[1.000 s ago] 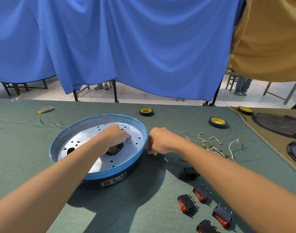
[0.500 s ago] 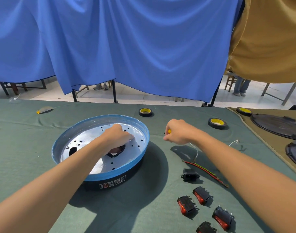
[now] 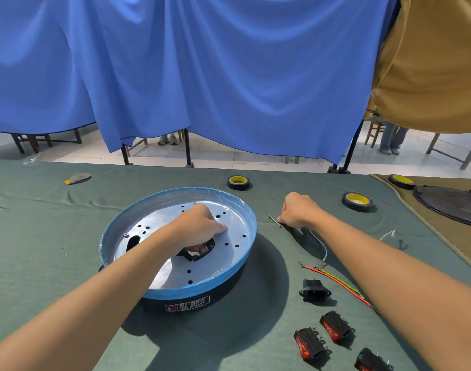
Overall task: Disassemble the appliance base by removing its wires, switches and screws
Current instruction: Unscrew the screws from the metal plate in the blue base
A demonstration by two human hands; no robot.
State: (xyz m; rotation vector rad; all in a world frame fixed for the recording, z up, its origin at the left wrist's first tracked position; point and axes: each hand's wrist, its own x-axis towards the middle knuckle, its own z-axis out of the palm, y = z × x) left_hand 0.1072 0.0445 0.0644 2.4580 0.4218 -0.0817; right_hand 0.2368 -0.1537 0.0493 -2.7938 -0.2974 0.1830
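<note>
1. While the left hand point(image 3: 199, 226) stays where it was a second ago, fingers curled down into the dark centre opening of the appliance base point(image 3: 245, 210) and gripping it there, the base itself has not shifted on the desk point(image 3: 42, 236) and sits left of centre in the frame.
2. Further right, the right hand point(image 3: 300, 211) has left the base's rim and now rests clenched on the desk, apart from the base. It grasps a screwdriver point(image 3: 275, 221) whose thin dark shaft pokes out toward the base.
3. I judge that one fastening has just been dealt with and the tool is being set aside or repositioned. What looks like a small screw head point(image 3: 126, 235) remains on the left of the silver plate, so the job is not over.
4. Round about, from the left:
   - a yellow-tipped scrap point(image 3: 78, 178) lies toward the upper left of the desk;
   - one tape roll point(image 3: 238, 182) sits just behind the base;
   - a second tape roll point(image 3: 357, 201) sits right of the right hand.
5. At lower right lie parts already taken out: a white wire point(image 3: 320, 245), a red-and-yellow wire point(image 3: 338, 283), a black socket point(image 3: 314, 290) and red rocker switches point(image 3: 334, 326). The right forearm crosses above the wires.
6. The left hand and forearm cover the plate's centre, hiding whatever is still fastened there. The loose parts lie well apart from the base and block nothing.
</note>
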